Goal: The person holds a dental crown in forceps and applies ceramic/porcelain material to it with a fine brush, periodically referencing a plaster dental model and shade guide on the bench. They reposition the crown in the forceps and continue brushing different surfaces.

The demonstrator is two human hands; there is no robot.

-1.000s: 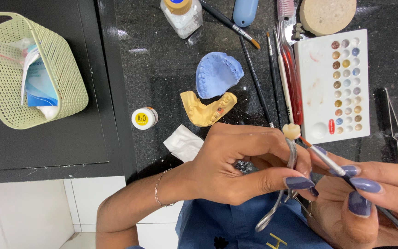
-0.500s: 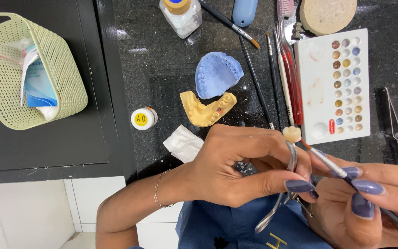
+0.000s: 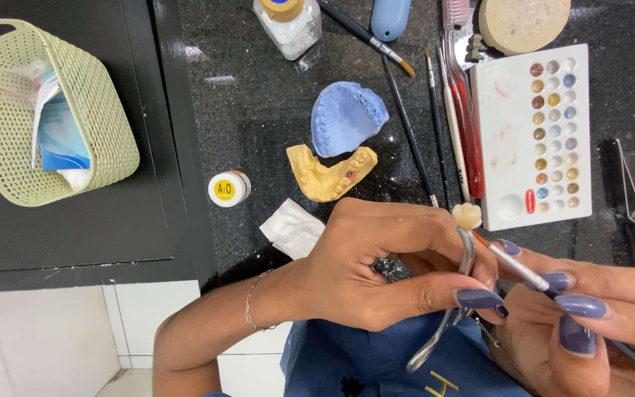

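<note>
A: Left hand?
B: Grip closed on metal tweezers holding a small tooth crown, above the tabletop's near edge.
A: Right hand?
B: Fingers pinch a thin brush, tip at the crown. Yellow jaw model lies just beyond.

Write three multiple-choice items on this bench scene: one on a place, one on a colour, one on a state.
1. Where does the yellow jaw cast lie?
A. in the basket
B. right beside the blue cast
C. on the palette

2. What colour is the basket?
A. pale green
B. red
C. black

3. What does the left hand hold?
A. nothing
B. a bottle
C. metal forceps gripping a small tooth crown

B: the casts lie side by side on the counter. A: the mesh wall is light green. C: fingers close round the forceps, crown at the tip.
</note>
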